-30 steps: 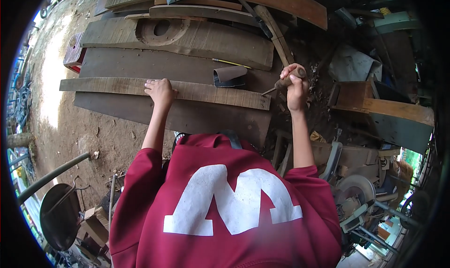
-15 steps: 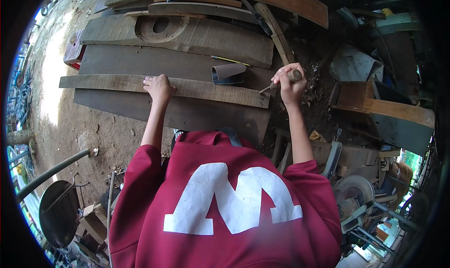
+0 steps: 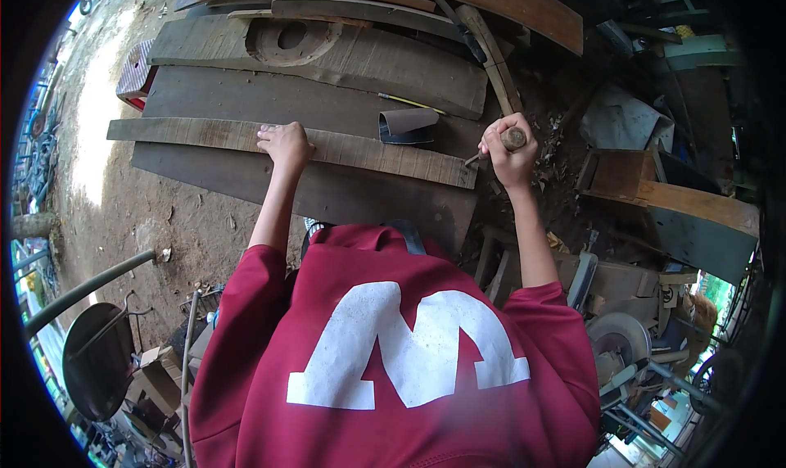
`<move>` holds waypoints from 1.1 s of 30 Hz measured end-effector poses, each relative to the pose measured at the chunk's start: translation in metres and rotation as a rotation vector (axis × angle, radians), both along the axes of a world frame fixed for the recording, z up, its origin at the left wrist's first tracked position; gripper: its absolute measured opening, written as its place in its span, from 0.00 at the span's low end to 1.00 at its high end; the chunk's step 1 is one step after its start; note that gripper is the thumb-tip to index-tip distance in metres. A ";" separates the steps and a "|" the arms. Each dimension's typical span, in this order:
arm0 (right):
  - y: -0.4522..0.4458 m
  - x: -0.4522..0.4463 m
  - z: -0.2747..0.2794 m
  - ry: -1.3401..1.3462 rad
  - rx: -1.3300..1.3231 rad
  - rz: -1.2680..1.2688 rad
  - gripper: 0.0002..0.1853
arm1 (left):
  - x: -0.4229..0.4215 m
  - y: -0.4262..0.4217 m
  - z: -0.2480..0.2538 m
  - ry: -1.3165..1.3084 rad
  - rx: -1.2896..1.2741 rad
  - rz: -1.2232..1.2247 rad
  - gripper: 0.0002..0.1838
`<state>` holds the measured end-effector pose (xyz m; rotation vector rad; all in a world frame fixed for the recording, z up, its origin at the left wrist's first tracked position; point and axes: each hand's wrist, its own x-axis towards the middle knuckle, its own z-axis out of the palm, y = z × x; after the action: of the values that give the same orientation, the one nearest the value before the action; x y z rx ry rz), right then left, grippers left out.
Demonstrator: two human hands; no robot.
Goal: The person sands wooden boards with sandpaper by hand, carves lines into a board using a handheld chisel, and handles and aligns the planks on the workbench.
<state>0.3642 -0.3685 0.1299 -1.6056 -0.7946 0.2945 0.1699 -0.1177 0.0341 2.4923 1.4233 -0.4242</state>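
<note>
Wooden strip [image 3: 377, 152], long, narrow and slightly bowed, lies crosswise on a dark flat panel [image 3: 385, 204] in front of the wearer. Left hand [image 3: 286, 145]: laid palm-down across the strip, left of its middle, fingers reaching over toward its far edge; cannot tell whether the thumb and fingers pinch the wood or only rest on it. Right hand [image 3: 513, 153]: closed around a wooden-handled tool [image 3: 514, 138], the round butt of the handle showing above the fist. Thin metal shaft [image 3: 474, 159] of the tool points left, its end at the strip's right end; contact or a slight gap there cannot be made out. Just beyond the strip, near its right part: a curled dark sheet [image 3: 409, 124], and behind that a yellow pencil [image 3: 409, 103]. Farther off lies a wide board [image 3: 393, 68] with a round recess and a dark oval opening toward its left. A pale wooden bar [image 3: 498, 71] slants down toward the right hand, from the upper right. Red-sided box [image 3: 135, 75] sits just beyond the left end of the wide board. Wearer's top [image 3: 270, 337] is maroon with large white lettering.
</note>
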 end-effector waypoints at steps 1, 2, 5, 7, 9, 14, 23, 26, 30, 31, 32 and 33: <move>0.000 0.000 0.000 -0.030 -0.011 0.002 0.08 | 0.001 0.000 0.000 0.000 -0.001 0.000 0.33; -0.001 -0.001 -0.001 -0.028 -0.012 0.002 0.08 | 0.001 0.000 0.000 -0.002 -0.004 0.002 0.32; -0.001 -0.002 -0.002 -0.208 -0.071 0.046 0.07 | -0.001 -0.002 0.006 0.005 -0.010 -0.001 0.33; -0.006 -0.001 -0.001 -0.060 -0.012 0.043 0.07 | -0.002 -0.003 0.007 0.013 -0.011 -0.002 0.33; -0.013 0.006 0.003 -0.012 0.053 0.056 0.07 | -0.002 -0.004 0.003 0.003 0.003 -0.002 0.34; -0.029 0.014 0.004 0.022 0.135 0.003 0.07 | -0.003 -0.003 0.002 0.050 -0.006 0.006 0.35; -0.048 0.036 0.048 0.097 0.050 -0.387 0.07 | 0.001 0.004 -0.003 0.021 -0.027 -0.022 0.34; -0.048 0.039 0.017 -0.082 -0.373 -0.322 0.10 | 0.007 0.006 0.006 0.039 -0.077 -0.015 0.33; -0.056 0.028 -0.062 0.318 -0.572 -0.186 0.12 | 0.012 0.010 0.004 0.101 -0.102 -0.013 0.31; -0.056 0.025 -0.072 0.270 -0.661 -0.182 0.13 | 0.011 0.011 -0.002 0.098 -0.070 -0.017 0.29; -0.057 0.022 -0.081 0.223 -0.751 -0.179 0.14 | 0.009 0.010 -0.001 0.105 -0.069 -0.007 0.29; -0.059 0.019 -0.093 0.106 -0.712 -0.170 0.16 | 0.009 0.007 0.002 0.084 -0.044 -0.005 0.27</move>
<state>0.3833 -0.4278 0.0365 -2.2841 -0.4825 0.5777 0.1787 -0.1103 0.0358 2.4706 1.4222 -0.5614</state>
